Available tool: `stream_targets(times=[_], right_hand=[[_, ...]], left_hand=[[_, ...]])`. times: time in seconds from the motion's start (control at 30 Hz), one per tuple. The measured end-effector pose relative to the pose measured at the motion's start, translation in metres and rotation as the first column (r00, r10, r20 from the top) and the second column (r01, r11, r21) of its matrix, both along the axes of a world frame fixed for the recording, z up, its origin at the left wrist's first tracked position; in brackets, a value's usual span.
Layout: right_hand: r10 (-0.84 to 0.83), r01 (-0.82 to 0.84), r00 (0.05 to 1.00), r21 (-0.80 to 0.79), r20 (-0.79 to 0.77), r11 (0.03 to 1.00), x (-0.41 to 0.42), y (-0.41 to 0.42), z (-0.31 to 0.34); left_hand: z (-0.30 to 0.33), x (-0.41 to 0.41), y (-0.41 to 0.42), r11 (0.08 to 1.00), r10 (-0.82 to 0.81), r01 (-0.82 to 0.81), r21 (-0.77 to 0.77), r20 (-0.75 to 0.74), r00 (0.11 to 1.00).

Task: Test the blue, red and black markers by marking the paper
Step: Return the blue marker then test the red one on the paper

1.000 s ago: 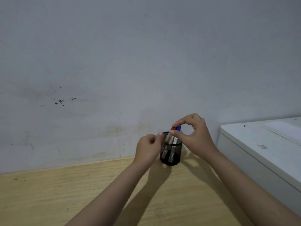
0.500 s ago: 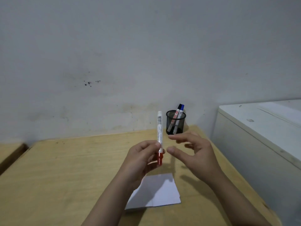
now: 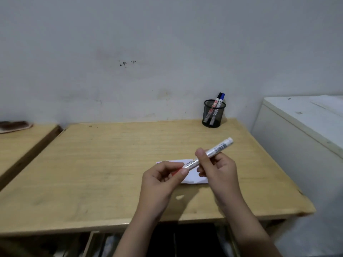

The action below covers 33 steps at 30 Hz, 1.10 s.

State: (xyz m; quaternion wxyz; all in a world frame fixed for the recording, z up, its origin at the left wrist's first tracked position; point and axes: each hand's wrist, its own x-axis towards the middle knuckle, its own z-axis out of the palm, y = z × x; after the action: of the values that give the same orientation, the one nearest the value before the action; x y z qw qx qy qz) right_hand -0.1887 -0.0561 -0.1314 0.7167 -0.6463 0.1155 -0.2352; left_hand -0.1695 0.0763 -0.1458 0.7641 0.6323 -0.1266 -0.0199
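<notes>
both hands [image 3: 189,173] hold red marker [image 3: 213,153] above paper [image 3: 193,176], mid-table [image 3: 92,164].

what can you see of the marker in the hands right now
The red marker has a white, plastic-looking barrel with printed text and a barcode, and a red cap. It tilts, blunt end up and right, above the paper. The right hand grips the barrel; the left hand pinches the cap end, mostly hiding it. The cap looks still on.

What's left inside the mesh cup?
Two markers lean in the cup: a black-capped one and a blue-capped one. The mesh blurs their lower ends, so anything else at the bottom can't be ruled out.
</notes>
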Motion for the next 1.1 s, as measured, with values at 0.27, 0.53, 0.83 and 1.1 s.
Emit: stream_targets(times=[0.27, 0.53, 0.83, 1.1], right_hand=[[0.067, -0.065, 0.998, 0.111, -0.006, 0.992, -0.009, 0.009, -0.013], [0.087, -0.095, 0.994, 0.129, 0.066, 0.987, -0.005, 0.009, -0.014], [0.001, -0.032, 0.978, 0.144, 0.21, 0.989, 0.003, 0.0, -0.02], [-0.074, 0.047, 0.988, 0.203, 0.132, 0.978, 0.01, -0.022, -0.021]], left_hand=[[-0.005, -0.011, -0.002, 0.98, 0.049, -0.081, 0.183, 0.172, 0.984], [-0.011, -0.009, -0.005, 0.943, 0.098, -0.2, 0.266, 0.352, 0.931], [-0.016, 0.008, 0.003, 0.948, 0.041, -0.097, 0.302, 0.184, 0.982], [-0.002, 0.081, 0.02, 0.823, 0.146, -0.236, 0.516, 0.21, 0.967]])
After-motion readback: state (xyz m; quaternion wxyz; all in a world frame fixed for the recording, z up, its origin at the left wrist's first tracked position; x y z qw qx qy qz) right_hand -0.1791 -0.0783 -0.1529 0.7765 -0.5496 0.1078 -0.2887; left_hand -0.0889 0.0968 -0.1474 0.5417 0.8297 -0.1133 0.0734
